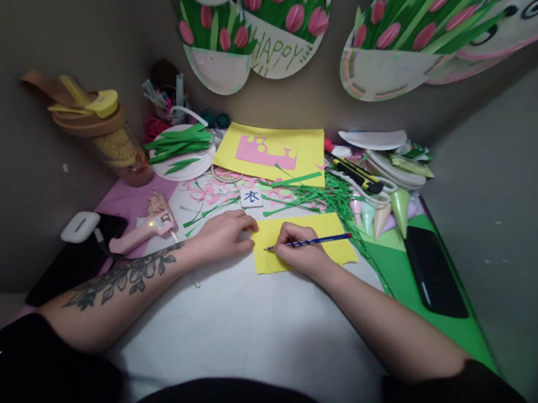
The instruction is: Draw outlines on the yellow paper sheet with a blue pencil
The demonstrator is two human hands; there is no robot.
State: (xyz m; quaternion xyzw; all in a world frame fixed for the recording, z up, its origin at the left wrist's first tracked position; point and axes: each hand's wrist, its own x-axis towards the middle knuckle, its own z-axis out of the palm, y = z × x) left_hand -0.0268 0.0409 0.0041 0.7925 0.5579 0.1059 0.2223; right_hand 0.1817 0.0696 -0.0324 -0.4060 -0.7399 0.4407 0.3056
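My right hand (pixel 299 250) is closed around a dark blue pencil (pixel 316 240) with a red end. Its tip touches a piece of yellow paper (pixel 336 228) on the white surface, where a faint curved line shows near the lower edge. My left hand (pixel 228 236) rests at the left edge of this paper, fingers bent and thumb apart from the index finger. Just behind the left hand lies a small white tile (pixel 251 198) with a dark blue character. Green paper strips (pixel 335 194) and pink scraps (pixel 205 188) are strewn behind both hands.
A pink glue gun (pixel 146 230) lies left, near a tumbler (pixel 108 130). Behind are a yellow sheet (pixel 316 155) bearing cut pink paper and a plate of green strips (pixel 187 172). Scissors (pixel 369 189), a cutter (pixel 357 173) and a black phone (pixel 435 270) lie right. Paper-flower crafts (pixel 282 45) hang above.
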